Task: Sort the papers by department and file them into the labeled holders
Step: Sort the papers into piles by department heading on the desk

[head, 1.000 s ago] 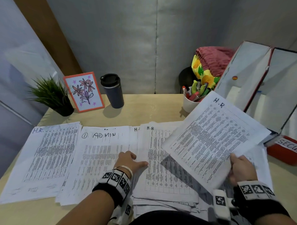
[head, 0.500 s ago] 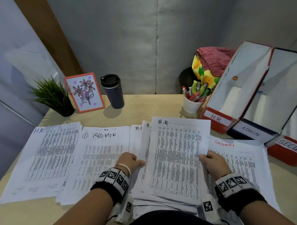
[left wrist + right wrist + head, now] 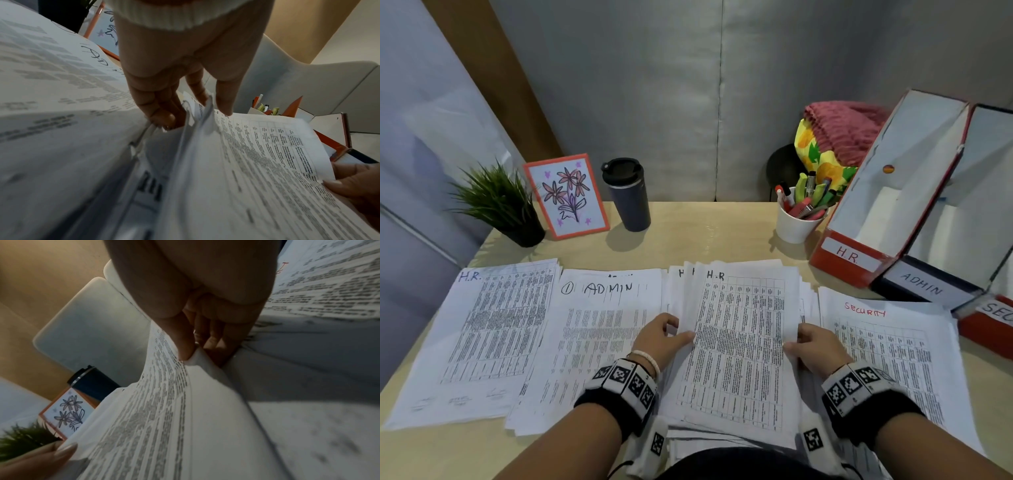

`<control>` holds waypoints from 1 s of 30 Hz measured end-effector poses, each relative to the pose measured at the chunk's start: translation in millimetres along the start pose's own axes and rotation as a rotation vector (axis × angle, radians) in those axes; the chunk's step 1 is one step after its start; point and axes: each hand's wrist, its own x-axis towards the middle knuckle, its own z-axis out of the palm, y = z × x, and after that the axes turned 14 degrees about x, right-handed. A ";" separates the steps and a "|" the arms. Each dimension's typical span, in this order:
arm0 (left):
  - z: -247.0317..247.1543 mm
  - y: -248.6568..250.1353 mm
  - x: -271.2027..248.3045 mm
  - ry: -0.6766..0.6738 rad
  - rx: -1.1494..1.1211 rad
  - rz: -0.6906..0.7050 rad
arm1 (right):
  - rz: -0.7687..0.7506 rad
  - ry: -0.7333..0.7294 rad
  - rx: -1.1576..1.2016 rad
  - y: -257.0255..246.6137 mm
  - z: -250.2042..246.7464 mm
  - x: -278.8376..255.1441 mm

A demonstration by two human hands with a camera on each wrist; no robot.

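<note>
1. Left hand (image 3: 664,339) pinches the left edge of the white printed H.R sheets (image 3: 739,342); right hand (image 3: 813,347) pinches the right edge. Both grasp the same top bundle.
2. Bundle sits on the middle pile at the bench's (image 3: 705,233) near edge, between the ADMIN-marked paper stack (image 3: 599,329) and the SECURITY-marked stack (image 3: 887,349).
3. Step, likely: gathering H.R papers. Next: lift and move them to the red H.R-labelled cardboard holder (image 3: 849,257) at the right edge.
4. Versus a second ago: the sheet held up in the right hand alone now lies on the pile; both hands hold it.
</note>
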 end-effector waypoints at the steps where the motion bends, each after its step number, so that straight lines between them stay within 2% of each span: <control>1: -0.4 0.1 1.7 -0.017 -0.005 -0.009 | -0.005 -0.006 -0.015 -0.8 0.5 -1.5; 5: 0.2 -2.6 7.4 -0.071 -0.082 -0.060 | 0.012 -0.012 0.038 -1.2 1.8 -3.9; 8: -3.3 -4.0 7.7 -0.065 -0.057 -0.043 | 0.024 0.000 0.285 -2.7 3.7 -9.3; 11: -7.5 -5.1 4.6 -0.081 0.081 0.019 | 0.011 -0.010 0.455 -7.1 5.8 -15.7; 14: -8.6 -5.5 0.1 -0.089 0.087 0.047 | -0.074 -0.068 0.315 0.2 2.2 -5.4; 17: -12.5 -4.8 -3.4 -0.090 0.059 0.073 | -0.054 -0.061 0.183 -1.4 1.0 -7.6; 19: -13.3 -6.4 -0.6 -0.129 -0.020 0.048 | -0.090 -0.076 0.157 1.2 -0.2 -8.7; 21: -14.7 -7.9 1.5 -0.147 -0.082 0.023 | -0.137 -0.132 0.295 3.5 -2.7 -12.6; 25: -20.1 -2.4 10.5 -0.160 -0.330 -0.160 | -0.108 -0.198 0.491 7.7 -12.0 -16.9; 28: -15.5 3.8 16.0 -0.140 -0.102 -0.148 | -0.052 -0.354 0.518 6.5 -19.6 -18.0; 30: -8.4 7.1 20.3 -0.143 0.036 -0.108 | -0.053 -0.379 0.460 8.4 -20.0 -16.7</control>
